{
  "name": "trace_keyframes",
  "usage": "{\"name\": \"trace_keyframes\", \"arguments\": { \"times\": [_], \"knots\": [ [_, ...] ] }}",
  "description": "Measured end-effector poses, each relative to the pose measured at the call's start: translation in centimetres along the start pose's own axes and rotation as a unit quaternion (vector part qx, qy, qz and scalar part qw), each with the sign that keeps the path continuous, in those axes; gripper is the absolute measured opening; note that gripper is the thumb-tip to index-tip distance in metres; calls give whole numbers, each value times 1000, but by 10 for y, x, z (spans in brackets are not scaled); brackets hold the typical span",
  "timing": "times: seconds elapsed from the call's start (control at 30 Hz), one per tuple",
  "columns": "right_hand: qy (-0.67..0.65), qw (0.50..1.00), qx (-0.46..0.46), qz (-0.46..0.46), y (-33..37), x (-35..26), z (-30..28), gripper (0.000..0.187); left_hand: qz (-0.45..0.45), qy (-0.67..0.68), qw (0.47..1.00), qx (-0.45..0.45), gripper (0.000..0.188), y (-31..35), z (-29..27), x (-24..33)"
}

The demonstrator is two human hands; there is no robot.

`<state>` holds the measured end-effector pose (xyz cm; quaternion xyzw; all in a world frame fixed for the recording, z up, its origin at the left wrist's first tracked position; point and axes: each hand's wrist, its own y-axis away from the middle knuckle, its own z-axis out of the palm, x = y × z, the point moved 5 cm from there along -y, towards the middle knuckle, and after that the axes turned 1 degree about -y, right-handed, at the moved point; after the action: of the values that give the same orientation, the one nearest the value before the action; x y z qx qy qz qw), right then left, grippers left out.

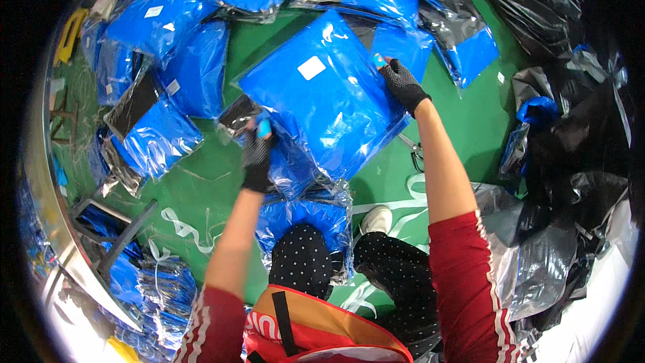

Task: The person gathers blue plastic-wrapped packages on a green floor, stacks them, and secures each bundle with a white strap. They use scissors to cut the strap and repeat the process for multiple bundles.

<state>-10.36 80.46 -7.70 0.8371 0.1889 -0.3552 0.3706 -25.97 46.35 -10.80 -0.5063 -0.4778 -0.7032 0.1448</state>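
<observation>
A large flat blue package in a clear plastic bag [336, 111], with a white label, hangs tilted in front of me. My right hand [403, 86], in a black dotted glove with bare fingertips and turquoise wrapping on the thumb, pinches its upper right edge. At its lower left edge is my left hand [258, 151], gloved alike and slightly blurred, closed on the plastic; its fingers are partly hidden. Below, another blue bagged package [306, 212] lies at my knee, partly covered by my leg. Behind the held one, more blue and black packages [403, 47] show.
Bagged blue packages [158, 20] lie across the green floor [201, 191] ahead and left. Scissors [416, 154] and white ribbon [396, 205] lie on the floor. Black plastic sheeting [571, 134] is heaped at right. A tied stack of bagged packages [164, 296] stands lower left.
</observation>
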Motion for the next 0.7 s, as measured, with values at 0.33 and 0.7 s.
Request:
{"name": "trace_keyframes", "arguments": {
  "times": [0.33, 0.7],
  "knots": [
    [75, 974, -212, -31, 11, -55, 119, 95, 8, -211, 929, 304, 69, 44, -21, 35],
    [-36, 949, -312, -11, 16, -57, 143, 113, -144, 258, 955, 32, 69, 13, -28, -22]
  ]
}}
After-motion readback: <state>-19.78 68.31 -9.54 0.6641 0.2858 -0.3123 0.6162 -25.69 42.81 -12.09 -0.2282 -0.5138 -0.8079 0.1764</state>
